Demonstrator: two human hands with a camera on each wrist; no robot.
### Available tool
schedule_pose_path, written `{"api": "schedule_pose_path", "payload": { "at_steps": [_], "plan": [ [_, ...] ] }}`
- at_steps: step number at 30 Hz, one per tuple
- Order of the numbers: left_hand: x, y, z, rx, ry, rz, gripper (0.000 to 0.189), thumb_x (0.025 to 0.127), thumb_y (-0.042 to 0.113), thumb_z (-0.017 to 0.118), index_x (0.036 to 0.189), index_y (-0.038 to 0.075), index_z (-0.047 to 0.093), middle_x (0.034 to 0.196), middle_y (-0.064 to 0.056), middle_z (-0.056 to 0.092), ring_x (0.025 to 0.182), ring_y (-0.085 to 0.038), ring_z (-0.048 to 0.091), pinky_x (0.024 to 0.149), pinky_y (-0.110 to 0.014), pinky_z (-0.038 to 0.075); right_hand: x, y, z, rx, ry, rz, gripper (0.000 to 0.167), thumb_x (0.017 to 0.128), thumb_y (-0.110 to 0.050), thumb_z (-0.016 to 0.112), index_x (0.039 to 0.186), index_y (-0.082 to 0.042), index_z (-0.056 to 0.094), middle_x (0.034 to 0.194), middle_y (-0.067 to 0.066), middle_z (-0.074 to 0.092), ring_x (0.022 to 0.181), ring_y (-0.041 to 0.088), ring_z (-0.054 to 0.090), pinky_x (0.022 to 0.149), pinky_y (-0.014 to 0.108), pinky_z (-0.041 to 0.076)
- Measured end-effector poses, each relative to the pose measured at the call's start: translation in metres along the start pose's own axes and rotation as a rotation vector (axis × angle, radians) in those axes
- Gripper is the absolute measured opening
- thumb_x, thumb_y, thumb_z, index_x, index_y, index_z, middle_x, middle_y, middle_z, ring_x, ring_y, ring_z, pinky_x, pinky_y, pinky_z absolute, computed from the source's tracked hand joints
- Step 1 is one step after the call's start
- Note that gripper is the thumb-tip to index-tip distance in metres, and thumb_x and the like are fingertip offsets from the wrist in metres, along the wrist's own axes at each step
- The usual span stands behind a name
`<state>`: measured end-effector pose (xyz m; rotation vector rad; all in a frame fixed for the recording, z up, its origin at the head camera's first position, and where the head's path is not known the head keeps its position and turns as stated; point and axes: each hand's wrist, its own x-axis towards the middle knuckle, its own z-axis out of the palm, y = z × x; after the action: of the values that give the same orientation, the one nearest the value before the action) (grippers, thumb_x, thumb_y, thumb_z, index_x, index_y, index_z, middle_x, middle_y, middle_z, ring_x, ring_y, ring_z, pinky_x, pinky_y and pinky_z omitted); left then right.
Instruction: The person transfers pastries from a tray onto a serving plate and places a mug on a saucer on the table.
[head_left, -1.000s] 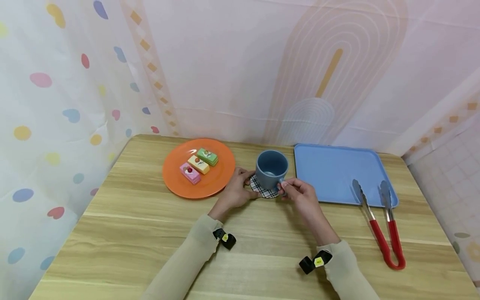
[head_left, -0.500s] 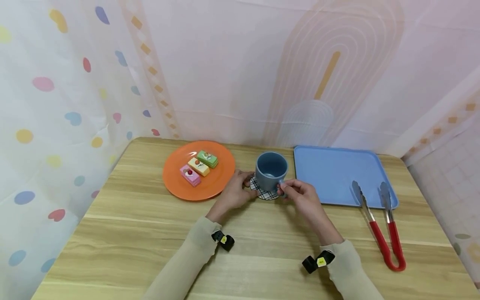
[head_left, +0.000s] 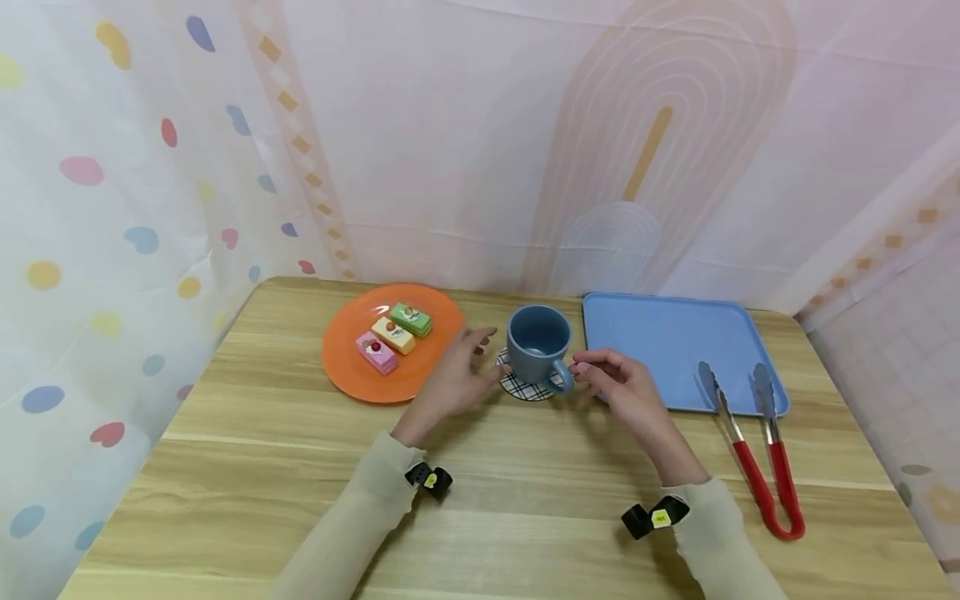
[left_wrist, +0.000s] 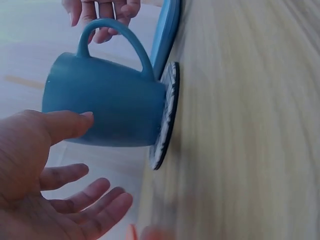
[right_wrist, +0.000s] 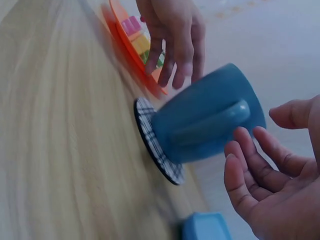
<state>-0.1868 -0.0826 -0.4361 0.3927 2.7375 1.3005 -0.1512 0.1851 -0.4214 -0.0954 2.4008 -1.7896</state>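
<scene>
A blue-grey mug stands upright on a round black-and-white checked coaster, its handle turned toward the front right. My left hand is just left of the mug with fingers spread and nothing held. On the other side, my right hand has its fingers loosely bent beside the handle, apart from it. In the left wrist view the mug shows a gap between its handle and the right fingers. The right wrist view has the mug resting on the checked coaster.
To the left lies an orange plate bearing pink, yellow and green toy cake slices. A blue tray lies at the back right. Red-handled tongs lean with their tips over its front edge. A patterned curtain hangs behind the table.
My right hand has let go of the mug's handle and drawn back to the right. My left hand has moved off the coaster to the left. The mug stays on the coaster.
</scene>
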Motion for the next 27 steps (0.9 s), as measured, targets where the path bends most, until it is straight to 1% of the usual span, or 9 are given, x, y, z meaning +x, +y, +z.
{"api": "schedule_pose_path", "payload": {
  "at_steps": [4, 8, 9, 11, 15, 16, 18, 23, 27],
  "plan": [
    [-0.002, 0.002, -0.011, 0.012, 0.021, 0.028, 0.069, 0.096, 0.032, 0.073, 0.154, 0.008, 0.045, 0.14, -0.019, 0.048, 0.12, -0.038, 0.055, 0.104, -0.052, 0.055, -0.003, -0.002, -0.008, -0.02, -0.021, -0.032, 0.035, 0.105, -0.028, 0.06, 0.131, -0.004, 0.064, 0.13, 0.021, 0.067, 0.113, 0.03, 0.066, 0.09, 0.037, 0.062],
    [-0.006, 0.002, -0.021, 0.057, 0.046, 0.067, 0.071, 0.096, 0.036, 0.073, 0.155, 0.008, 0.044, 0.144, -0.018, 0.047, 0.122, -0.038, 0.054, 0.106, -0.053, 0.053, -0.006, -0.003, -0.015, -0.084, -0.023, -0.05, 0.035, 0.105, -0.031, 0.06, 0.134, -0.011, 0.064, 0.134, 0.016, 0.066, 0.117, 0.025, 0.066, 0.094, 0.035, 0.061],
    [-0.008, 0.001, -0.024, 0.068, 0.056, 0.079, 0.071, 0.095, 0.036, 0.074, 0.154, 0.008, 0.044, 0.146, -0.018, 0.046, 0.126, -0.038, 0.053, 0.109, -0.054, 0.052, -0.007, -0.004, -0.017, -0.099, -0.021, -0.056, 0.035, 0.105, -0.03, 0.061, 0.134, -0.011, 0.064, 0.135, 0.015, 0.066, 0.117, 0.021, 0.066, 0.095, 0.035, 0.061],
    [-0.011, 0.001, -0.03, 0.101, 0.074, 0.098, 0.072, 0.095, 0.039, 0.074, 0.154, 0.01, 0.045, 0.151, -0.015, 0.044, 0.135, -0.036, 0.048, 0.116, -0.056, 0.046, -0.008, -0.003, -0.022, -0.129, -0.011, -0.076, 0.036, 0.105, -0.03, 0.061, 0.136, -0.013, 0.063, 0.137, 0.014, 0.065, 0.115, 0.011, 0.065, 0.095, 0.03, 0.06],
    [-0.016, -0.001, -0.043, 0.141, 0.12, 0.128, 0.075, 0.095, 0.041, 0.074, 0.155, 0.011, 0.043, 0.158, -0.013, 0.038, 0.146, -0.035, 0.038, 0.12, -0.059, 0.04, -0.012, -0.003, -0.033, -0.215, 0.019, -0.132, 0.037, 0.105, -0.03, 0.06, 0.139, -0.014, 0.061, 0.138, 0.013, 0.064, 0.111, -0.004, 0.06, 0.093, 0.017, 0.055],
    [-0.017, -0.003, -0.047, 0.156, 0.132, 0.134, 0.076, 0.094, 0.043, 0.073, 0.156, 0.011, 0.042, 0.159, -0.013, 0.037, 0.146, -0.035, 0.037, 0.12, -0.059, 0.04, -0.013, -0.002, -0.036, -0.235, 0.024, -0.144, 0.038, 0.105, -0.03, 0.06, 0.14, -0.014, 0.06, 0.139, 0.012, 0.064, 0.112, -0.004, 0.059, 0.092, 0.014, 0.054],
    [-0.019, -0.007, -0.053, 0.179, 0.16, 0.148, 0.078, 0.094, 0.043, 0.073, 0.157, 0.01, 0.04, 0.16, -0.014, 0.034, 0.148, -0.036, 0.034, 0.12, -0.061, 0.039, -0.016, -0.003, -0.04, -0.274, 0.037, -0.164, 0.041, 0.106, -0.029, 0.059, 0.143, -0.014, 0.058, 0.14, 0.012, 0.063, 0.114, 0.001, 0.059, 0.092, 0.014, 0.051],
    [-0.025, -0.019, -0.071, 0.223, 0.195, 0.164, 0.084, 0.095, 0.047, 0.072, 0.161, 0.012, 0.033, 0.165, -0.015, 0.025, 0.151, -0.038, 0.025, 0.119, -0.066, 0.035, -0.022, -0.005, -0.049, -0.336, 0.06, -0.208, 0.047, 0.106, -0.028, 0.059, 0.15, -0.014, 0.051, 0.146, 0.013, 0.058, 0.123, 0.025, 0.059, 0.093, 0.015, 0.049],
    [-0.034, -0.029, -0.084, 0.246, 0.21, 0.157, 0.088, 0.095, 0.05, 0.07, 0.163, 0.015, 0.027, 0.167, -0.014, 0.018, 0.153, -0.04, 0.019, 0.118, -0.071, 0.029, -0.025, -0.001, -0.056, -0.37, 0.074, -0.241, 0.052, 0.105, -0.029, 0.061, 0.153, -0.015, 0.047, 0.151, 0.012, 0.054, 0.129, 0.032, 0.057, 0.093, 0.012, 0.048]
  ]
}}
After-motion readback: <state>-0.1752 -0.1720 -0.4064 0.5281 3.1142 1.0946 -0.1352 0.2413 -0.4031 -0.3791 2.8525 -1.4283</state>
